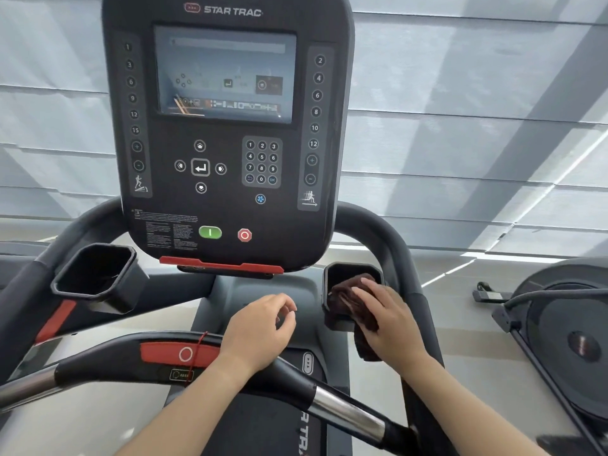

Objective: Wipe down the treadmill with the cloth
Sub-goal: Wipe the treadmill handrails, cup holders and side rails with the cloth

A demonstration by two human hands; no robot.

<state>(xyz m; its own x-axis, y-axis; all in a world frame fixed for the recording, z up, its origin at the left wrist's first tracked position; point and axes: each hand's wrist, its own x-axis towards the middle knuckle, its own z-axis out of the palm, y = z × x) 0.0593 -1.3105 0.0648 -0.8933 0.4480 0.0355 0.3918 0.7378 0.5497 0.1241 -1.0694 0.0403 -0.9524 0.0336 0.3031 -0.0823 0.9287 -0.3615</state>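
Pressing dark maroon cloth (353, 306) onto right cup holder (353, 274) of treadmill (227, 126), right hand (391, 319) lies flat, fingers spread over cloth, pointing up-left. Cloth bunched at holder rim, long axis running from holder down toward wrist, tail hanging below hand. Left hand (260, 327) empty, fingers loosely curled, hovering above front handlebar (345, 413). Left cup holder (95, 274) well apart.
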